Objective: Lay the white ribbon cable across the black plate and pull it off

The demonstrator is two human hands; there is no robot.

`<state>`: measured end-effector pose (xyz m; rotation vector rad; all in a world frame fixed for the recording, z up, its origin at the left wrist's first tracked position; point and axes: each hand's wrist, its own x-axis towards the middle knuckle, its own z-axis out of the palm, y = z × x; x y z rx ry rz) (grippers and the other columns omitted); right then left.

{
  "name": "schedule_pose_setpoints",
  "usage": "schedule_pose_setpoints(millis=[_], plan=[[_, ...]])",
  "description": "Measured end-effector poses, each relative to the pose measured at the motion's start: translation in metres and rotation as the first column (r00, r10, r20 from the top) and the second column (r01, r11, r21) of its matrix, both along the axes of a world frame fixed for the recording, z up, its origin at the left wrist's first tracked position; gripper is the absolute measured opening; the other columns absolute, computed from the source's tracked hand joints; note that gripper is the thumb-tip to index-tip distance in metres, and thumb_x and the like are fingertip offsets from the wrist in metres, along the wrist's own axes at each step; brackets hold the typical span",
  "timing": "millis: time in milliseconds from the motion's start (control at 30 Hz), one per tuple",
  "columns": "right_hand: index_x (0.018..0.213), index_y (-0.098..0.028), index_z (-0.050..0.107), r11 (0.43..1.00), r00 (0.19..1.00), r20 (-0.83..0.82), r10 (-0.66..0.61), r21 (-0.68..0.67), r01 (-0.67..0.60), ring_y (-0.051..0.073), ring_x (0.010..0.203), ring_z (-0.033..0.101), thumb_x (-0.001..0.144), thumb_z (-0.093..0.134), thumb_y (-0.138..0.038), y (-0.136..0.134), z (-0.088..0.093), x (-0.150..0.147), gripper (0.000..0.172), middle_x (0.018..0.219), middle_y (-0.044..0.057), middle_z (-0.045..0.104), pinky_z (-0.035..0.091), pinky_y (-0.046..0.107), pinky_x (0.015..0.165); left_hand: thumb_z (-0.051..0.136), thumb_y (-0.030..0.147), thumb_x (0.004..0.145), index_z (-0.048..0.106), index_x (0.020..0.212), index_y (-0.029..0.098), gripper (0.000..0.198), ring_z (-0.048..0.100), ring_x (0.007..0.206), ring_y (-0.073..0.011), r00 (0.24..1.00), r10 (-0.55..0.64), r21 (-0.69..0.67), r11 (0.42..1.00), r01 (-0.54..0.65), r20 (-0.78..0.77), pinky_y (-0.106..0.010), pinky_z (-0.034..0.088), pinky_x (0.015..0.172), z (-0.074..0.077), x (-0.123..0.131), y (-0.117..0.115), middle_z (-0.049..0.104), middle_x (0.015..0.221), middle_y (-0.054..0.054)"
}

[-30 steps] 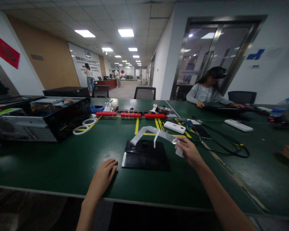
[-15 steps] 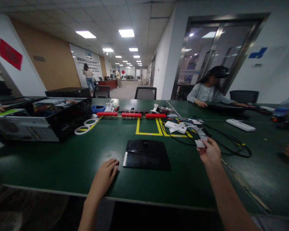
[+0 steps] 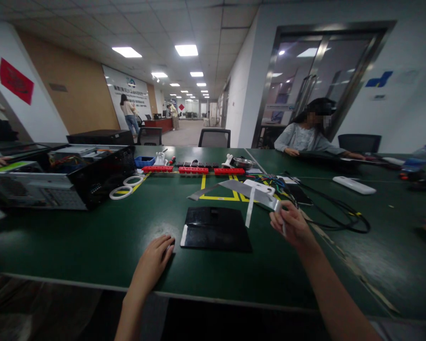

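My right hand (image 3: 289, 222) is raised over the right side of the table, its fingers pinched on one end of a silver-grey flat strip (image 3: 261, 195). The strip stretches away to the left, and a pale narrow piece hangs down from it. My left hand (image 3: 158, 253) rests on the table near the front, fingers stretched forward, the thumb slightly apart. A small dark patch shows between its fingertips; I cannot tell what it is. Just right of that hand, a black flat panel (image 3: 216, 229) lies with a white mark on its left edge.
An opened computer case (image 3: 92, 175) stands at left beside white rings (image 3: 121, 192). Red trays (image 3: 193, 170) and a blue box (image 3: 144, 161) line the back. Cables (image 3: 344, 213) and a white device (image 3: 354, 185) lie at right. A person (image 3: 307, 132) sits across the table.
My right hand has moved left and slightly nearer with the strip, which now extends over the yellow-taped area above the black panel. My left hand has stayed in place.
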<state>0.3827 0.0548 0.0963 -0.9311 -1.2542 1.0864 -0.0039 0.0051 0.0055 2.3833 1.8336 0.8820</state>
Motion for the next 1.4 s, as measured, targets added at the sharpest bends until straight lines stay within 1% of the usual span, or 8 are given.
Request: schedule_pose_setpoints(millis=[167, 333, 533, 833, 933, 1133, 1233, 1400], plan=[[0.090, -0.022, 0.047, 0.950, 0.957, 0.101, 0.272, -0.184, -0.250, 0.009, 0.046, 0.044, 0.063, 0.069, -0.046, 0.002, -0.006, -0.004, 0.042, 0.054, -0.006, 0.048, 0.032, 0.021, 0.044, 0.042, 0.031, 0.089, 0.064, 0.109, 0.021, 0.031, 0.055, 0.111, -0.0218, 1.000, -0.010, 0.004, 1.000, 0.010, 0.013, -0.040, 0.039, 0.099, 0.002, 0.001, -0.001, 0.063, 0.116, -0.006], [0.097, -0.016, 0.056, 0.868, 0.825, 0.339, 0.452, -0.380, -0.319, 0.011, 0.059, 0.053, 0.071, 0.064, -0.040, 0.007, -0.011, -0.012, 0.036, 0.068, -0.001, 0.059, 0.037, 0.021, 0.051, 0.042, 0.031, 0.089, 0.063, 0.110, 0.022, 0.031, 0.055, 0.111, -0.0215, 1.000, -0.005, -0.005, 1.000, 0.005, 0.019, -0.040, 0.038, 0.100, 0.002, 0.001, 0.000, 0.063, 0.117, -0.005], [0.099, -0.015, 0.056, 0.887, 0.738, 0.514, 0.437, -0.379, -0.262, 0.012, 0.060, 0.054, 0.075, 0.059, -0.040, 0.013, -0.024, -0.026, 0.035, 0.068, 0.000, 0.061, 0.036, 0.022, 0.053, 0.041, 0.032, 0.089, 0.062, 0.111, 0.023, 0.032, 0.055, 0.112, -0.0216, 1.000, 0.006, -0.014, 1.000, -0.006, 0.013, -0.041, 0.038, 0.100, 0.002, 0.001, 0.000, 0.063, 0.117, -0.004], [0.101, -0.015, 0.054, 0.908, 0.736, 0.545, 0.400, -0.342, -0.241, 0.012, 0.060, 0.055, 0.078, 0.054, -0.038, 0.018, -0.037, -0.035, 0.033, 0.068, 0.000, 0.061, 0.037, 0.022, 0.051, 0.042, 0.032, 0.090, 0.064, 0.109, 0.019, 0.032, 0.056, 0.110, -0.0224, 0.999, 0.020, -0.001, 1.000, -0.020, -0.039, -0.039, 0.042, 0.097, 0.006, 0.006, 0.003, 0.064, 0.115, -0.007], [0.099, -0.015, 0.053, 0.916, 0.740, 0.556, 0.377, -0.341, -0.210, 0.012, 0.055, 0.054, 0.077, 0.054, -0.037, 0.018, -0.039, -0.038, 0.031, 0.067, 0.000, 0.062, 0.036, 0.022, 0.048, 0.042, 0.030, 0.090, 0.061, 0.113, 0.021, 0.031, 0.053, 0.113, -0.0225, 0.997, -0.014, 0.025, 1.000, 0.016, -0.076, -0.043, 0.036, 0.101, 0.015, 0.022, -0.001, 0.062, 0.119, -0.007], [0.097, -0.015, 0.053, 0.923, 0.760, 0.550, 0.345, -0.346, -0.169, 0.009, 0.047, 0.050, 0.075, 0.053, -0.033, 0.018, -0.039, -0.042, 0.028, 0.063, -0.001, 0.061, 0.031, 0.020, 0.043, 0.045, 0.027, 0.090, 0.053, 0.122, 0.023, 0.033, 0.045, 0.122, -0.0229, 0.956, -0.245, 0.062, 0.964, 0.258, -0.164, -0.048, 0.032, 0.104, 0.032, 0.076, -0.004, 0.054, 0.129, -0.006], [0.097, -0.015, 0.053, 0.927, 0.762, 0.551, 0.340, -0.334, -0.172, 0.009, 0.045, 0.049, 0.075, 0.054, -0.035, 0.020, -0.043, -0.041, 0.029, 0.060, -0.001, 0.060, 0.030, 0.020, 0.042, 0.049, 0.031, 0.088, 0.051, 0.124, 0.022, 0.037, 0.042, 0.125, -0.0268, 0.941, -0.261, 0.042, 0.960, 0.276, -0.214, -0.051, 0.031, 0.103, 0.032, 0.092, 0.001, 0.051, 0.132, -0.009], [0.097, -0.015, 0.054, 0.923, 0.772, 0.527, 0.356, -0.327, -0.203, 0.011, 0.050, 0.052, 0.073, 0.058, -0.037, 0.023, -0.049, -0.039, 0.033, 0.062, 0.000, 0.060, 0.032, 0.020, 0.045, 0.050, 0.037, 0.088, 0.051, 0.125, 0.019, 0.041, 0.040, 0.125, -0.0299, 0.937, -0.257, -0.034, 0.966, 0.256, -0.237, -0.052, 0.030, 0.103, 0.025, 0.098, 0.007, 0.051, 0.132, -0.010]])
